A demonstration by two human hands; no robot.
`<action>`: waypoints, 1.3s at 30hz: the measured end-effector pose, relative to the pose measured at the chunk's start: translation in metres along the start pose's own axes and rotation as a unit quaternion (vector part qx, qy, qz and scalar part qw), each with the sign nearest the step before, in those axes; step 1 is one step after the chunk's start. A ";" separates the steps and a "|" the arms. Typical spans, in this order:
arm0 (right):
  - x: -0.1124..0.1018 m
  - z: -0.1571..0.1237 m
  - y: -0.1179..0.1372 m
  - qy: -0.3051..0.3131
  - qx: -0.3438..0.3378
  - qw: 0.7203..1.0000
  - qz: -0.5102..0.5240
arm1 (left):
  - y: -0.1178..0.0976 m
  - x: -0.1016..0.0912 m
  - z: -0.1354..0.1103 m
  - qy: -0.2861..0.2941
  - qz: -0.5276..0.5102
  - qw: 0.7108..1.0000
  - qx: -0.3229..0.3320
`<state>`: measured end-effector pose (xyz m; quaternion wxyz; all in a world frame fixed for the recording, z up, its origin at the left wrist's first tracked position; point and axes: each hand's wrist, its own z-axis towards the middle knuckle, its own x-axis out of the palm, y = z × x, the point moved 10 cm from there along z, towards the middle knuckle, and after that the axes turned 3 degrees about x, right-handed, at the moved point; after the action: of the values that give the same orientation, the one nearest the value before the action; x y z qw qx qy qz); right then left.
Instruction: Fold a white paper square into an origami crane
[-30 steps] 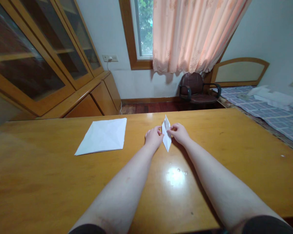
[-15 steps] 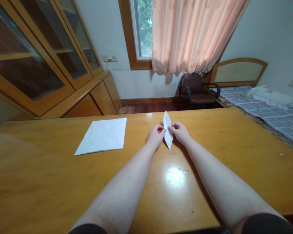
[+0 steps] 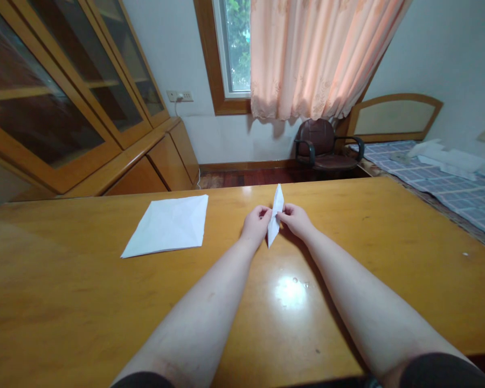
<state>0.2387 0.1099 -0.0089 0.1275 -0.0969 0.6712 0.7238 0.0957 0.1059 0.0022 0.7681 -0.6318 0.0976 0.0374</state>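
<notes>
Between my hands, near the far edge of the table, is a narrow diamond of folded white paper (image 3: 277, 200), pointed at both ends. My left hand (image 3: 257, 223) pinches its left side at mid-length. From the right, my right hand (image 3: 297, 220) grips the same paper, thumb lying on its face. The paper leans, its upper tip to the right and its lower tip to the left. The fingertips behind it are hidden. Left of my hands, a flat stack of white paper sheets (image 3: 167, 225) lies on the table.
The glossy wooden table (image 3: 84, 302) spans the view. A glass-door cabinet (image 3: 117, 108) stands at the left. Beyond the table are a brown armchair (image 3: 317, 143) and a pink curtain (image 3: 307, 59). A bed with a checked cover (image 3: 440, 188) is at the right.
The folded paper has turned over its length: its upper tip has swung right and its lower tip left. Both hands keep hold of it, and the view has shifted slightly.
</notes>
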 end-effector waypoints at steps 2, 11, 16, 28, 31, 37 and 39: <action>0.000 0.000 -0.001 0.004 0.010 1.000 0.020 | 0.000 0.002 0.000 0.010 -0.011 1.000 0.004; 0.000 -0.004 0.003 0.012 0.021 0.998 0.064 | 0.004 0.005 0.001 0.012 -0.015 1.000 0.011; 0.002 -0.002 0.000 0.018 0.020 0.998 0.055 | 0.005 0.005 0.001 0.011 -0.020 1.000 0.014; 0.005 -0.002 -0.001 0.030 0.018 0.999 0.036 | 0.008 0.008 -0.001 0.020 -0.039 0.999 -0.013; 0.005 -0.003 0.001 0.025 0.008 0.999 0.026 | 0.008 0.013 -0.002 0.043 -0.031 0.999 -0.007; 0.009 -0.005 0.010 0.037 -0.025 0.998 0.054 | 0.004 0.012 -0.003 0.053 0.003 0.998 0.020; 0.009 -0.006 0.011 0.039 -0.022 0.997 0.067 | 0.003 0.010 -0.003 0.047 0.009 0.999 0.013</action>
<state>0.2270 0.1038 -0.0022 0.0499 -0.0826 0.6643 0.7412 0.1044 0.1031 -0.0034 0.7704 -0.6219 0.1399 0.0131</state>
